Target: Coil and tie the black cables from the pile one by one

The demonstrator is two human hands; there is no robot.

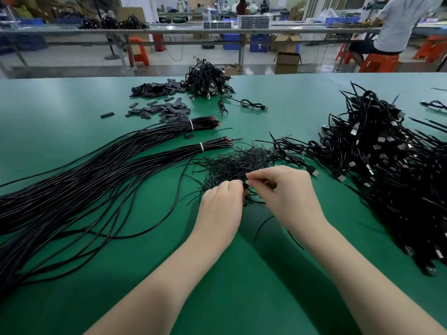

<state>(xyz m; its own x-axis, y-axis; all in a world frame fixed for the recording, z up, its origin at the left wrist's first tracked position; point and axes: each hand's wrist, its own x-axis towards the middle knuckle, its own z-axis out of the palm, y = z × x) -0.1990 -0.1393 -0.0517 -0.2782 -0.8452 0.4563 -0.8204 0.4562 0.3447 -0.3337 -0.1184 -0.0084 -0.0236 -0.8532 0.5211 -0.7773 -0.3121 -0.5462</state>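
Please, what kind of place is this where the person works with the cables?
Most likely a factory assembly hall for cables. A long green worktable carries a big pile of black USB cables and banded bundles of long black wires. Behind stand more long benches, blue bins and another seated worker.

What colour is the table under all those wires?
Green; the table shows best in the head view.

black cables [72, 189] fanned left, tied coils pile [387, 165] right

2 tied bundles [191, 124]; 2 hands [254, 192]
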